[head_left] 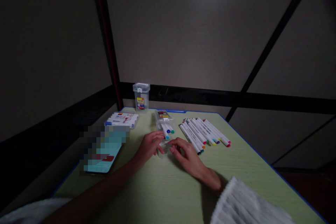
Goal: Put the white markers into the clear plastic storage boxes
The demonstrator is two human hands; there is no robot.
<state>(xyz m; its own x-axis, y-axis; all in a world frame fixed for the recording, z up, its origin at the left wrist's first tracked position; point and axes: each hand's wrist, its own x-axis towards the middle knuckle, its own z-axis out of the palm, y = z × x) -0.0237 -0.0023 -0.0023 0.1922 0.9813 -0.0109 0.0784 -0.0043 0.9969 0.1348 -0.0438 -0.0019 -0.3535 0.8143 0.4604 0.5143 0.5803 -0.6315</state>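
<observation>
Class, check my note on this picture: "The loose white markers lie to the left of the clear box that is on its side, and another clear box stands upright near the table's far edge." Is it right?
Not quite: the side is wrong. The head view shows the loose white markers to the right of the clear box on its side. The upright clear box is placed correctly.

- The upright box point(144, 95) is bearing a yellow, red and blue label point(140, 103), its lettering showing too small to read.
- The lying box point(158, 123) is carrying a yellow and red label point(163, 114), also unreadable.
- The flat case point(132, 123) is displaying blurred print.
- The markers point(194, 133) are showing dark, illegible lettering along their barrels.
</observation>
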